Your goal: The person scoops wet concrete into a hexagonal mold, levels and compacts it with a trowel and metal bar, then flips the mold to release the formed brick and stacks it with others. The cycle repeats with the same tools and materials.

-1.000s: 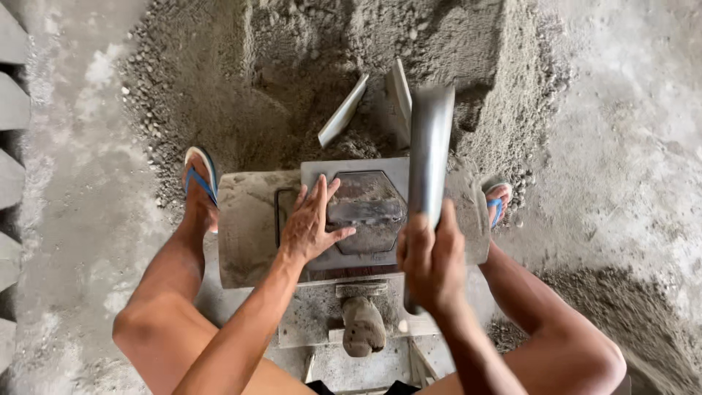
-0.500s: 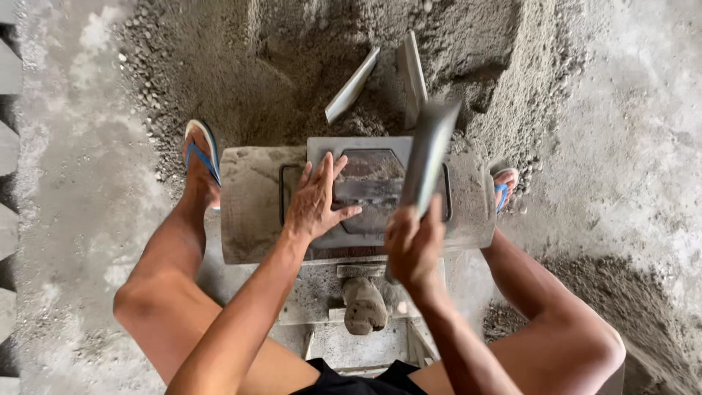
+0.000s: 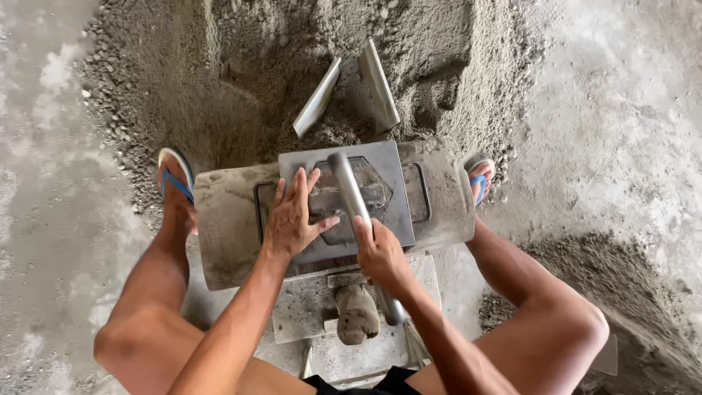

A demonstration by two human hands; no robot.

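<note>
My left hand [image 3: 294, 217] lies flat with fingers spread on the grey metal lid [image 3: 387, 192] of a block mould. The lid has a hexagon-shaped opening. My right hand [image 3: 379, 252] is closed around a grey metal bar [image 3: 346, 186] that lies across the lid, pointing away from me. The mould sits on a dusty metal press [image 3: 234, 219] between my knees. A cloth-wrapped knob [image 3: 357, 314] sticks up just below my hands.
A heap of grey sand and gravel [image 3: 263, 66] lies beyond the press, with two flat metal plates [image 3: 318, 96] stuck in it. My feet wear blue flip-flops [image 3: 175, 179] on either side. More sand [image 3: 614, 278] sits at right on the concrete floor.
The metal bar in my right hand has swung down from upright to lie flat across the lid. My left hand has stayed flat on the lid.
</note>
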